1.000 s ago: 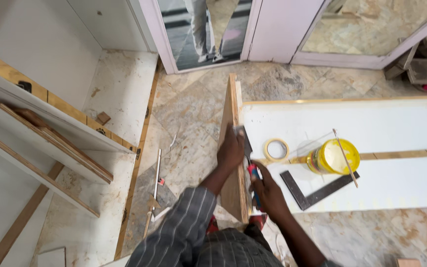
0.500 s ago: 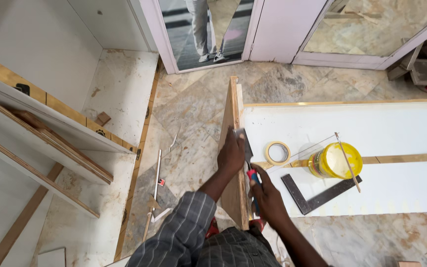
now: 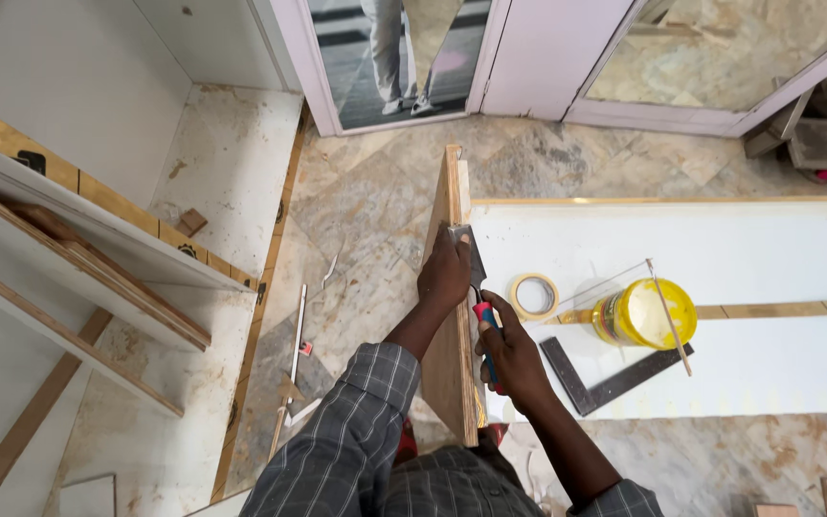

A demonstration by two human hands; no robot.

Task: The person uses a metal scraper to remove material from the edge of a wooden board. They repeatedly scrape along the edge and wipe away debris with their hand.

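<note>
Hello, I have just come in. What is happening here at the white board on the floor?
A person stands over a wooden board set on its edge against a white panel. The left hand grips the board's top edge and presses on a flat metal blade. The right hand holds a tool's red and blue handle. On the panel lie a tape roll, a yellow tub and a metal square.
</note>
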